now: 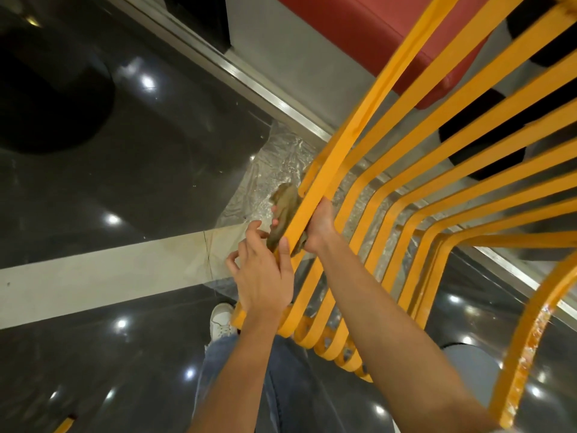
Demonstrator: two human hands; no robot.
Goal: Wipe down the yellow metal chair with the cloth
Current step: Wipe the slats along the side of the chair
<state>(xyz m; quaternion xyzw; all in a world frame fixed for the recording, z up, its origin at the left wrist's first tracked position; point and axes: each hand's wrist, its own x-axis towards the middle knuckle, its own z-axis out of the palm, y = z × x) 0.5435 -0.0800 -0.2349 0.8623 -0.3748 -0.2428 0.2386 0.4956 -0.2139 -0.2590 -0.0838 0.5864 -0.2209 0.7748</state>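
Note:
The yellow metal chair (390, 126) fills the right half of the view, its flat slats curving from the upper right down toward my legs. A crumpled brownish cloth (282, 210) is wrapped round the outermost left slat. My right hand (321, 226) grips that slat from the inner side, its fingers curled under onto the cloth. My left hand (262, 270) sits just below on the outer side, thumb pressed on the slat's edge beside the cloth, its other fingers loosely spread.
Glossy dark floor tiles (125, 170) with a pale stripe (93, 282) lie to the left. A clear plastic sheet (274, 170) lies under the chair. A red cushioned bench (374, 35) and metal rail stand behind. My white shoe (221, 320) is by the chair's base.

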